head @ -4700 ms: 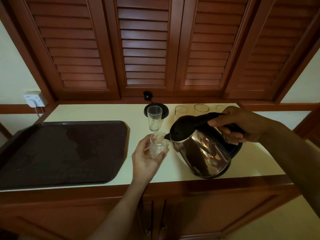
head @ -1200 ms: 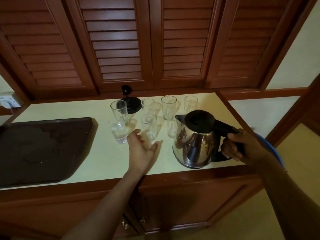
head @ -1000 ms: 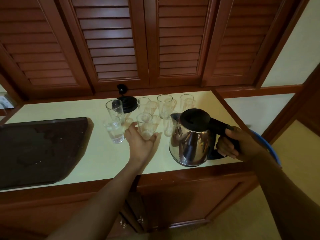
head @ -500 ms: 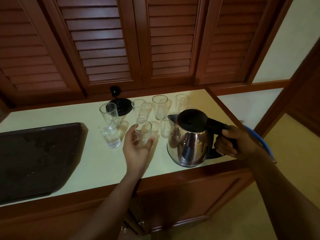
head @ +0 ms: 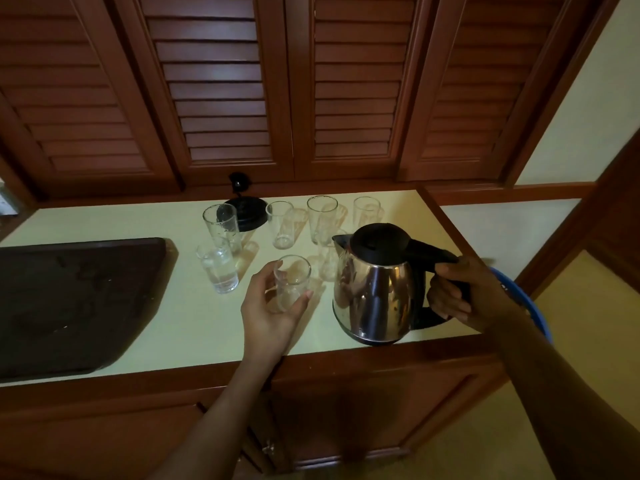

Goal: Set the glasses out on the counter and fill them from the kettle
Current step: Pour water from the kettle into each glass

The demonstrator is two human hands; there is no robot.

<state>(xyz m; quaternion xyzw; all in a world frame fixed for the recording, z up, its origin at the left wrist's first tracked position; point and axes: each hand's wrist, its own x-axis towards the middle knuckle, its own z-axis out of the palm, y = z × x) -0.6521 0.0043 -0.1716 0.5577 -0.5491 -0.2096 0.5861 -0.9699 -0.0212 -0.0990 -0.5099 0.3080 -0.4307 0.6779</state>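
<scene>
Left hand (head: 273,313) wrapped around an empty glass (head: 292,284), fingers and thumb closed on its sides, mouth facing up, just left of the kettle (head: 375,285). Probably held there to catch water from the spout, which points left toward it. Right hand (head: 460,294) clamped tight on the black kettle handle, kettle upright, not tipped yet, its bottom near the front edge of the counter (head: 194,323). Hard to tell whether the kettle sits on the counter or hangs just above it. 1 filled glass (head: 218,268) standing left of the held one, water showing inside, most likely put aside because done. Behind it a taller glass (head: 221,225), looking empty, right in front of the black kettle base (head: 247,213). 3 more empty glasses in a back row: back left glass (head: 280,223), back middle glass (head: 322,218), back right glass (head: 366,211), likely waiting for their turn. 1 more glass (head: 329,254) partly hidden behind the kettle spout, so no telling whether any water is in it. Dark tray (head: 76,299) on the left, cut off by the edge of the view. Something blue and round (head: 533,306) poking out behind the right arm, too hidden to name. Dim light, so water levels in the clear glasses hard to see. Water inside the kettle not visible, with the lid shut.
</scene>
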